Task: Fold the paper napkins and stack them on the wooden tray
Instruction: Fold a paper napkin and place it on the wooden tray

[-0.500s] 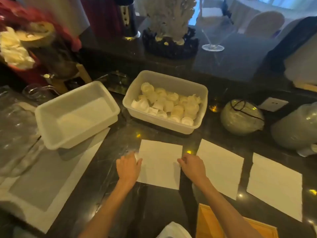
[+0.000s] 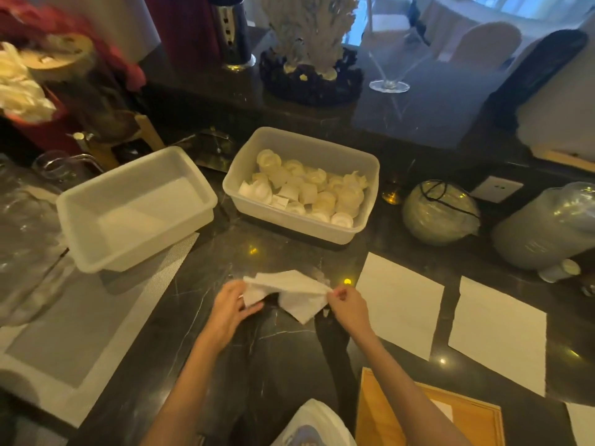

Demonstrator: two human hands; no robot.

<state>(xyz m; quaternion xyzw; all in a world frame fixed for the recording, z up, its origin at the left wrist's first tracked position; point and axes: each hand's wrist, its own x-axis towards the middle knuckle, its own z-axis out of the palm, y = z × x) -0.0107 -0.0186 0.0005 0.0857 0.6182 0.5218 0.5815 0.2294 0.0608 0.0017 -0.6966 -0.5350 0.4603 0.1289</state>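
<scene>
- Left hand [image 2: 230,312]: grip closed on the left end of the napkin [image 2: 289,289], thumb and fingers pinching the paper.
- Right hand [image 2: 347,305]: narrow fingertip grip on the napkin's right corner.
- The napkin is stretched between both hands over the dark desk [image 2: 283,349], in front of the person. It is rumpled and partly folded over, not flat, and one corner hangs down toward the desk. Cannot tell if that corner touches the surface.
- Second napkin [image 2: 399,304] lies flat on the desk just right of the right hand. Third napkin [image 2: 499,333] lies flat beside it, with a narrow strip of desk between them.
- Wooden tray [image 2: 386,420] sits at the near edge, right of the right forearm and below the second napkin. It is only partly in view.
- White bag [image 2: 315,423] is at the bottom edge, between the forearms.
- Empty white tub [image 2: 145,249] sits far left, resting on the corner of a grey mat [image 2: 80,317].
- Second tub [image 2: 322,233] is behind the hands and holds pale rolled pieces [image 2: 309,194].
- Round wrapped bundle [image 2: 441,214] with a black cord sits right of that tub.
- On the raised ledge behind: a white coral ornament [image 2: 309,27] and a stem glass [image 2: 389,85].
</scene>
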